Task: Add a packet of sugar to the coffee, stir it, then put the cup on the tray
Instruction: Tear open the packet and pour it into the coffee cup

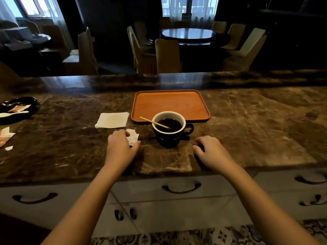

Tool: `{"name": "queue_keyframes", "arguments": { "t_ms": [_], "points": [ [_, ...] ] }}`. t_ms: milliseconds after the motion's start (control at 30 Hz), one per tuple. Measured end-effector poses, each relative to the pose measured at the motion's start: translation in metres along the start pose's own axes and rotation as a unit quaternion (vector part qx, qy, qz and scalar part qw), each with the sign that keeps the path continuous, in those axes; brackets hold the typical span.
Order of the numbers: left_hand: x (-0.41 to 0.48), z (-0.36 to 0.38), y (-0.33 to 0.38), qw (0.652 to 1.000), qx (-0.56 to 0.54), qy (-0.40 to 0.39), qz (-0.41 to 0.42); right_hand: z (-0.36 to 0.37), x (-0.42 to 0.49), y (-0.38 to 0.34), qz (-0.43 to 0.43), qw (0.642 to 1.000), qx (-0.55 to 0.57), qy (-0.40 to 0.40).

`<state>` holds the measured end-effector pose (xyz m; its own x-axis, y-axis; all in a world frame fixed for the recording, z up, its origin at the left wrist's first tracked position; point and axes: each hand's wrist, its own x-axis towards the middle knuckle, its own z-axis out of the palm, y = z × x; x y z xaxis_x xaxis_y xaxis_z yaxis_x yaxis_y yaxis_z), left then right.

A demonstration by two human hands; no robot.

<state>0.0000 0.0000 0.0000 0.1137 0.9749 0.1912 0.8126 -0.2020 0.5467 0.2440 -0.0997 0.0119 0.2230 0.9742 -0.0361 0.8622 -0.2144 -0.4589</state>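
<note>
A dark cup [174,138] with a white inside holds black coffee and stands on the marble counter, its handle pointing right. A wooden stir stick [148,120] leans in it, jutting out to the left. Just behind the cup lies an orange tray [169,101] with nothing on it. My left hand [120,147] rests on the counter left of the cup, fingers on a white sugar packet [133,137]. My right hand [210,151] lies palm down to the right of the cup, fingers curled, holding nothing.
A folded white napkin [112,120] lies left of the tray. A black dish [17,108] with packets and a white spoon sits at the far left, with torn packets [5,136] nearby. Drawers with handles [181,188] run below the counter edge.
</note>
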Motion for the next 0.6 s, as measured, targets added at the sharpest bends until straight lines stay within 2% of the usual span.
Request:
{"name": "queue_keyframes", "arguments": {
  "t_ms": [133,333,600],
  "points": [
    [0.0,0.014,-0.003,0.991,0.135,-0.016,0.004,0.026,-0.006,0.003,0.003,0.998,-0.065,0.025],
    [0.012,0.013,-0.001,0.981,0.193,-0.001,0.036,0.05,-0.015,0.008,-0.025,0.989,-0.103,0.1],
    [0.004,0.004,0.0,0.973,0.217,0.007,0.082,0.054,-0.015,0.01,-0.041,0.984,-0.117,0.126]
  ]
}}
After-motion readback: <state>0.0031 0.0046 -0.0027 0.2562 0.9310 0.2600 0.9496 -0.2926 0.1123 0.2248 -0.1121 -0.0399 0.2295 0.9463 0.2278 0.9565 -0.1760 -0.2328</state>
